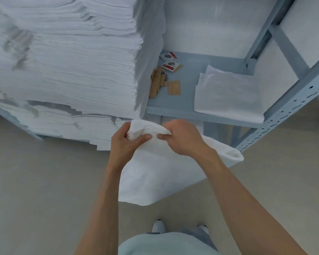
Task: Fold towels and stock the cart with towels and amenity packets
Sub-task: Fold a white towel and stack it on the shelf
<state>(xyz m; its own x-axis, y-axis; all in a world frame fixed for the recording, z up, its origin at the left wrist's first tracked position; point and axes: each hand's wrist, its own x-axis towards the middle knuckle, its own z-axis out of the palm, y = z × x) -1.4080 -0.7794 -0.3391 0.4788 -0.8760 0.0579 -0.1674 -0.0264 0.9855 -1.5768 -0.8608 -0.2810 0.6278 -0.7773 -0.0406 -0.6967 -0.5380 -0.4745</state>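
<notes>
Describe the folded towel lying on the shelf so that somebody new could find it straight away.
Start at the blue-grey metal shelf right of the tall stack of white linen. The folded towel lies flat at the shelf's right front corner. Unlike the small brown and red-and-white amenity packets beside the stack, it is large, plain white cloth.

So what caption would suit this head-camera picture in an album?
Left hand and right hand grip a white terry towel before a blue-grey metal shelf.
</notes>
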